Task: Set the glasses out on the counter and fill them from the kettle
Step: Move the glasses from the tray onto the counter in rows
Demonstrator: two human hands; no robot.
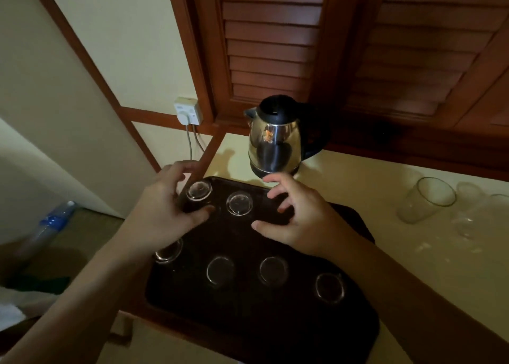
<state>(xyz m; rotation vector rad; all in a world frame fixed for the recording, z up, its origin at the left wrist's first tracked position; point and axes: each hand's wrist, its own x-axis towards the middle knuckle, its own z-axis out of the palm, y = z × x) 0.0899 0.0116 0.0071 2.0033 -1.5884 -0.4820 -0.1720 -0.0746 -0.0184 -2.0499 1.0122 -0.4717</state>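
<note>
Head view of a cream counter (358, 193) set against dark louvred wooden shutters (275, 47). A dark tray (248, 322) lay on the counter's left part and carried six glasses standing upside down, their round bases facing up. Two stood in the far row: the far-left glass (199, 190) and a second glass (239, 203) just beside it. Four stood in the near row: one at the left edge (168, 251), partly hidden under the left wrist, then a near-centre glass (220, 270), another (273, 270) to its right, and the last (330, 287) toward the tray's right side.

The left hand (162, 209) curled round the far-left glass, fingers reaching over its far side and thumb (202, 212) pressed at its near side. The right hand (300, 217) hovered over the tray's far right part with fingers spread and loosely bent, holding nothing; whether its fingertips touched the tray could not be told.

A steel kettle (275, 138) with a black lid stood upright on the counter just behind the tray, spout to the left. One upright glass (425, 200) stood on the counter well to the right of the tray, with fainter clear glassware (468, 217) beside it, too dim to count. A wall socket (188, 111) with cords sat to the left of the kettle, and a plastic bottle (52, 223) lay low at the far left.
</note>
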